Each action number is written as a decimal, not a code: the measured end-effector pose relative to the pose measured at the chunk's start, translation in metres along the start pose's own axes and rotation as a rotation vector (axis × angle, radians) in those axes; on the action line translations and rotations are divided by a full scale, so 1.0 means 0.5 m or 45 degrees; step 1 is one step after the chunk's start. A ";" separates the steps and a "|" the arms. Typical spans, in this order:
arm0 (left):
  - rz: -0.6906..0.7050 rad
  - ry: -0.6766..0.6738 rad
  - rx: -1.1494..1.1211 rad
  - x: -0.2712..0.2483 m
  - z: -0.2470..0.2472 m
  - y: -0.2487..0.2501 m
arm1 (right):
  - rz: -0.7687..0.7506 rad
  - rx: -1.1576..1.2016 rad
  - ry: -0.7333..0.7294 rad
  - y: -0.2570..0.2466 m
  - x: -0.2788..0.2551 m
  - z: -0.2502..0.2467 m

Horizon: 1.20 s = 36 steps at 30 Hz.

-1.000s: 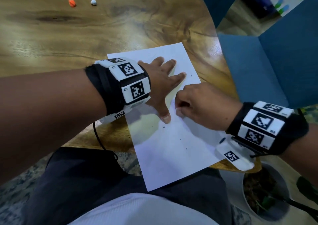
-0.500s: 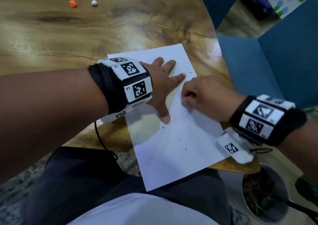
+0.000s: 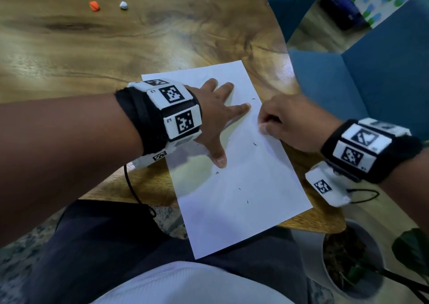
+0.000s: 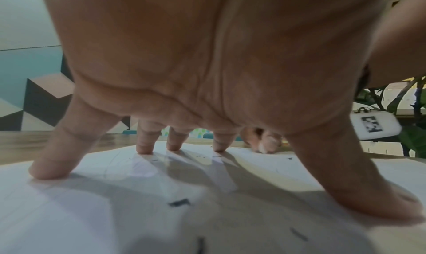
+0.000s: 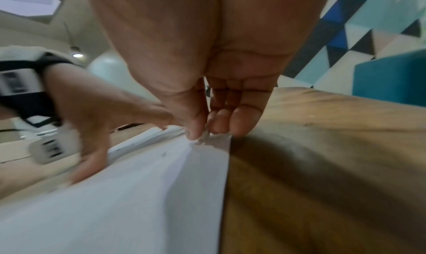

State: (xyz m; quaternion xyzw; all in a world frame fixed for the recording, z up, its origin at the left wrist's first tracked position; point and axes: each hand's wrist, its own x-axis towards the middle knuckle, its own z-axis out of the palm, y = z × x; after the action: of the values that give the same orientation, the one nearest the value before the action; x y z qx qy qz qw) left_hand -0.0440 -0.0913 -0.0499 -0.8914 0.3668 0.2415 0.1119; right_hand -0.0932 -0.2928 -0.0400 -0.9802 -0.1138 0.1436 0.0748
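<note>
A white sheet of paper (image 3: 236, 199) lies on the wooden table (image 3: 116, 48), its near end hanging over the edge. My left hand (image 3: 216, 120) presses flat on the sheet's upper part, fingers spread and straight, as the left wrist view (image 4: 207, 76) confirms. My right hand (image 3: 276, 122) sits at the sheet's right edge, fingers curled, and pinches a small white eraser (image 5: 204, 136) down onto the paper. Dark eraser crumbs (image 3: 255, 144) are scattered over the sheet.
A small orange lump (image 3: 94, 5) and a small white lump (image 3: 123, 5) lie far back on the left. Blue upholstered seating (image 3: 383, 71) stands right of the table. A potted plant (image 3: 352, 257) sits on the floor by the table's near right corner.
My right hand has slid with the eraser from the sheet's middle, near my left thumb, up and right to the sheet's right edge. The left hand has stayed put.
</note>
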 end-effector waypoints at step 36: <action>-0.006 0.164 -0.045 0.000 0.022 -0.075 | 0.179 0.058 0.103 -0.049 0.167 -0.037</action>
State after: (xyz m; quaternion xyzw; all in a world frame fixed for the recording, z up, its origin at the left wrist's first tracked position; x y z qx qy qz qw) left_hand -0.0216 -0.0606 -0.0586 -0.9078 0.3669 0.1899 0.0728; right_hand -0.0148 -0.2508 -0.0400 -0.9888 -0.0382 0.1113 0.0914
